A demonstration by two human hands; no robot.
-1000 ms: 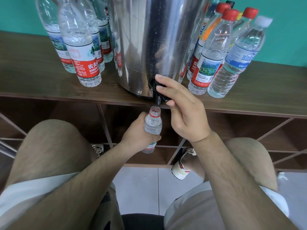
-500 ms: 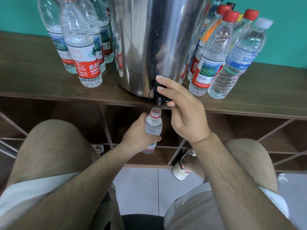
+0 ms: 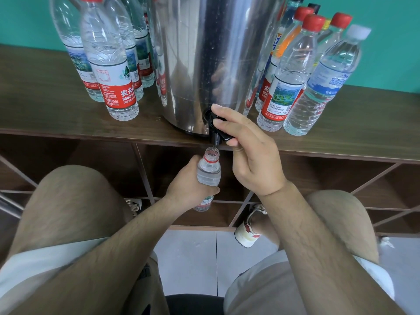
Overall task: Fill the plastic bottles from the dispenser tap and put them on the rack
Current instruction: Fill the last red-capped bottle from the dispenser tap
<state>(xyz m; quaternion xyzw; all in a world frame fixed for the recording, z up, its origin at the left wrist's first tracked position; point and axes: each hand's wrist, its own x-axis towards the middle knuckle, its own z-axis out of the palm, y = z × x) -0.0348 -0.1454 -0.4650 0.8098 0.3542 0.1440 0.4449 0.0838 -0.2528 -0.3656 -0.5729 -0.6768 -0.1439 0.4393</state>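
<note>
The steel dispenser [image 3: 204,64], its top cut off, stands on the wooden rack [image 3: 45,114] among capped bottles. The red-labelled bottle [image 3: 113,71] to its left reads "NONGFU"; the next word is cut short. The right hand [image 3: 250,160] grips the black tap [image 3: 214,133], hiding most of its lever. The left hand [image 3: 191,189] wraps the uncapped small bottle [image 3: 209,172], which is upright with its mouth just under the spout and its label mostly covered.

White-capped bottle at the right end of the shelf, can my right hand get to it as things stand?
Probably yes. The white-capped bottle stands at the front of its group, nothing before it, near the right hand. That hand's fingers grip the tap lever, so it must let go first.
</note>
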